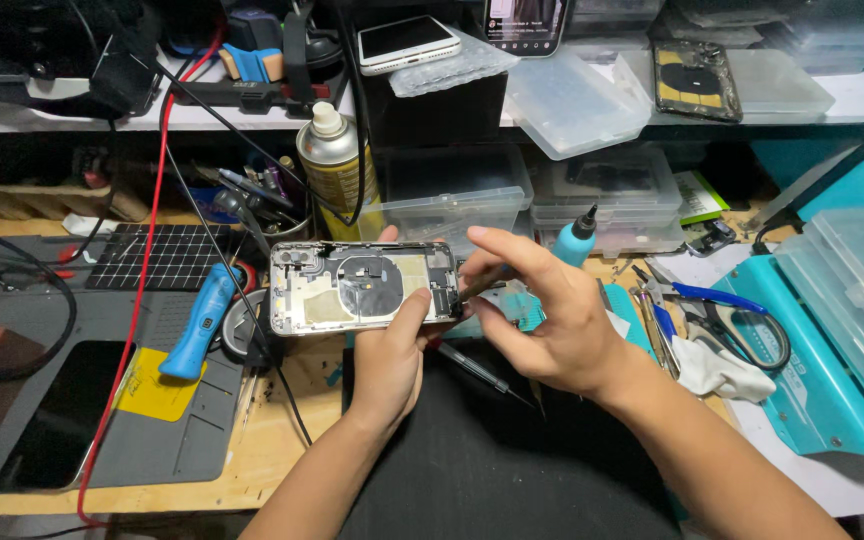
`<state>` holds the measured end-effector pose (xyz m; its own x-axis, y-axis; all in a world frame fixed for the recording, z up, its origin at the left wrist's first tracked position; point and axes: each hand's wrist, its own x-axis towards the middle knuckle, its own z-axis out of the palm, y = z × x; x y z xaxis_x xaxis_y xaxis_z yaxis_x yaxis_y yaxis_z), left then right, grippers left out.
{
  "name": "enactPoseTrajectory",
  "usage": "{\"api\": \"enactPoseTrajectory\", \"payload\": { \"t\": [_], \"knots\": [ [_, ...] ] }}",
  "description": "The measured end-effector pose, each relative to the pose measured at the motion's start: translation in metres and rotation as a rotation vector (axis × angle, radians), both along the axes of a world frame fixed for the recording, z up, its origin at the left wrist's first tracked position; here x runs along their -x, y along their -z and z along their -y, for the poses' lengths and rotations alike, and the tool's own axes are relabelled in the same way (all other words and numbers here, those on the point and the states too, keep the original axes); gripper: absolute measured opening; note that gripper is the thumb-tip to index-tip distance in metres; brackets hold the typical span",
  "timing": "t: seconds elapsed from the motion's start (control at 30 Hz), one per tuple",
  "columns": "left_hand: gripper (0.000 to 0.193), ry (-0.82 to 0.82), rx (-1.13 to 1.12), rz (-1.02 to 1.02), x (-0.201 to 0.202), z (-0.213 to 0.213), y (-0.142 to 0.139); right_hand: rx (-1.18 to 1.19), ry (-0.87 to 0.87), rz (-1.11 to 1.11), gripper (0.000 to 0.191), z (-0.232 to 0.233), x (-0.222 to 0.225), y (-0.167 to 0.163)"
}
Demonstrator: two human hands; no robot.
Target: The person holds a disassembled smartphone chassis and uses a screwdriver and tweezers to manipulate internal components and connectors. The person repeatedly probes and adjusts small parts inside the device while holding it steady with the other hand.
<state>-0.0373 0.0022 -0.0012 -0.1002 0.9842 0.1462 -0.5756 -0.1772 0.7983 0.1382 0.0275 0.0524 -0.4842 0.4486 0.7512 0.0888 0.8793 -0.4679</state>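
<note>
Holding phone frame (362, 288), right hand (542, 320) seemingly tooling its edge.

I see open room on the black mat (472, 450) below my hands. Left, a blue tool (197, 322) and red cable (142, 290) block the way; behind stand a spray can (332, 160) and stacked plastic boxes (602, 195); right, scissors (722, 310).

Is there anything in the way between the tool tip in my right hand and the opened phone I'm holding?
Nothing visible. The left hand holds the opened phone housing by its right end, and the right hand brings the thin tool straight to that end's edge.
</note>
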Motion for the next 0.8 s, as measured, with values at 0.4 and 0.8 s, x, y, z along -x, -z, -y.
{"api": "enactPoseTrajectory", "payload": {
  "t": [0.4,0.8],
  "knots": [
    [0.072,-0.018,-0.008,-0.001,-0.0012,0.0001,-0.0023,0.032,0.064,0.008,0.069,-0.0006,0.0001,0.0025],
    [0.073,-0.028,0.002,-0.011,-0.0022,0.0019,-0.0034,0.053,0.145,-0.014,0.072,-0.0023,0.0010,0.0093]
  ]
}}
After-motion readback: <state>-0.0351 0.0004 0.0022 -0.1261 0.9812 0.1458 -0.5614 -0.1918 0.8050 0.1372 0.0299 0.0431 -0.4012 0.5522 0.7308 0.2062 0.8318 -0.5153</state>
